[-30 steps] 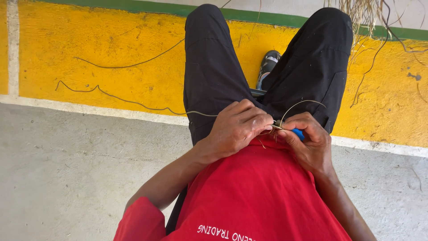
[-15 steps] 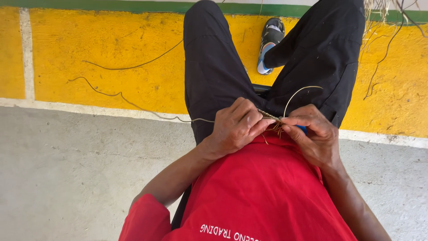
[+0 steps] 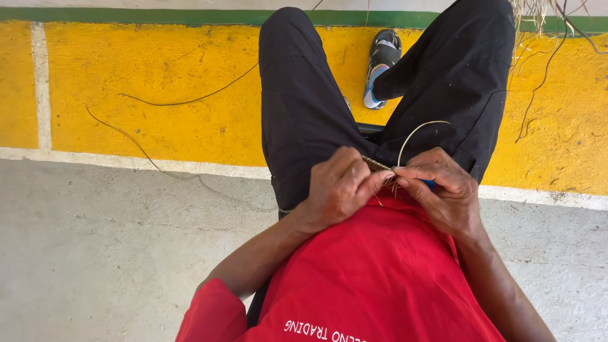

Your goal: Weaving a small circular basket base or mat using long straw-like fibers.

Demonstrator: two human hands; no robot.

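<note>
Head view, left hand: the left hand (image 3: 339, 187) sits over the lap, against the hem of the red shirt (image 3: 380, 272), its fingers (image 3: 370, 183) clenched in a pinch on the near end of a thin plaited fibre piece (image 3: 379, 166); holding it low and close to the body seems to keep the short piece steady

Head view, right hand: the right hand (image 3: 443, 190) meets the left fingertip to fingertip, its fingers (image 3: 411, 172) pinched on a pale fibre strand (image 3: 415, 133) where that strand joins the plait; a small blue object (image 3: 430, 184) peeks out under this hand, too hidden to tell what it is

Fibre strand: it arcs up from the pinch in a loose loop over the right thigh of the black trousers (image 3: 304, 107), probably springy enough to stand off the cloth on its own

Plait: it lies between the two hands, just above the shirt hem, with short frayed ends poking out beneath the fingertips

Seat: a dark edge (image 3: 370, 130) shows between the thighs, so the person appears seated

Floor: the yellow painted band (image 3: 158, 82) carries loose long strands (image 3: 183, 101), well apart from the hands; grey concrete (image 3: 95, 253) runs along the near edge

Far right corner: a bundle of dry fibres (image 3: 538, 25) hangs near the right knee, plausibly kept within arm's reach

Shoe: one grey and black shoe (image 3: 382, 66) rests on the yellow band
</note>
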